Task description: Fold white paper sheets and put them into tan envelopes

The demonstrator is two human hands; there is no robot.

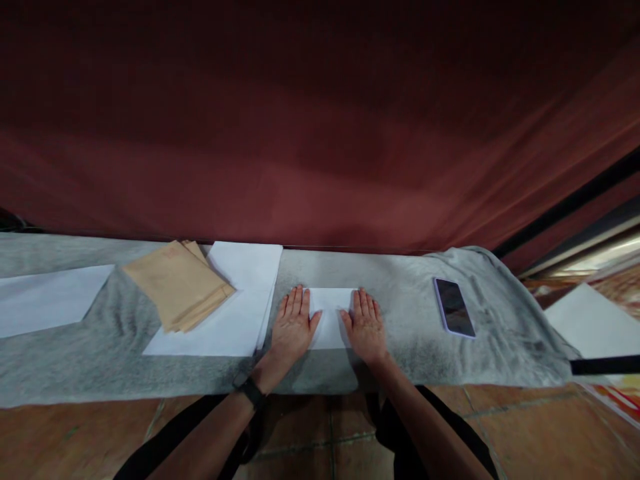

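Lying flat on grey cloth (409, 310), small white paper (330, 323), plain, straight-edged

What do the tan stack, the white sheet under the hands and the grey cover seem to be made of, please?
Tan stack: probably matte kraft paper, from its brown tone and flat layers.
White sheet: likely smooth, matte paper, with crisp, straight edges.
Grey cover: soft fabric, perhaps fleece, given its mottled nap and wrinkles.

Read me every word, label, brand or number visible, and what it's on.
No text can be read.
Brown paper stack: possible faint reddish mark, too blurred to read.
Phone: dark screen, nothing legible.
Middle white paper: no visible writing.
Red-yellow item, right edge: nothing legible.
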